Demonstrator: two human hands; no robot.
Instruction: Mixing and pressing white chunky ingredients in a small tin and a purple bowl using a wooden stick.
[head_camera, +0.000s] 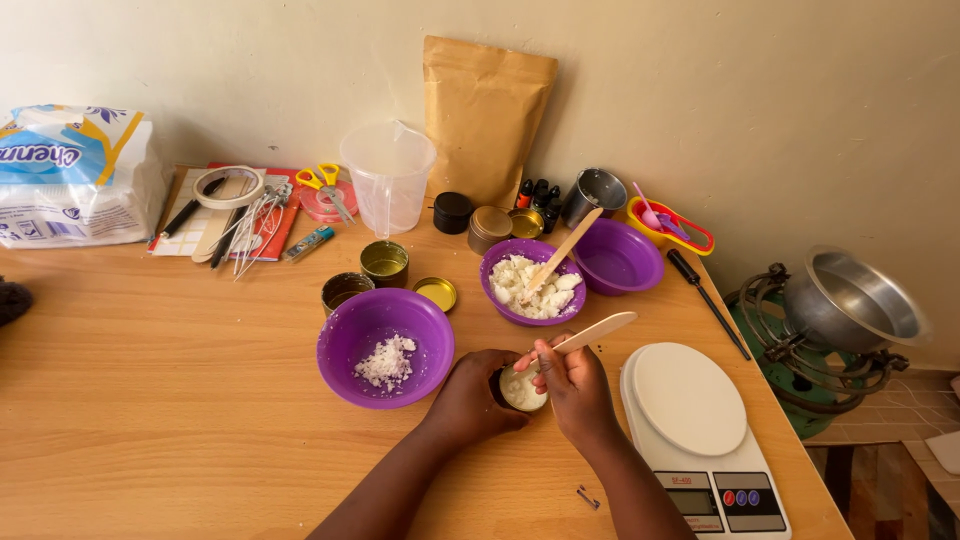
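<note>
The left hand wraps around a small round tin filled with white wax on the light wooden table; its fingers cover most of the tin's wall, so only the white top and a sliver of rim show. The right hand has its grip closed on a flat pale wooden stick, whose lower end meets the white filling while the upper end points up and right. The tin sits between a large purple plastic bowl holding a little white crumbled wax and a white digital kitchen scale, whose lower edge is cut off by the frame. Behind stands a second purple bowl heaped with white flakes, another stick resting in it. A small dark metal piece near the right forearm is too small to identify.
</note>
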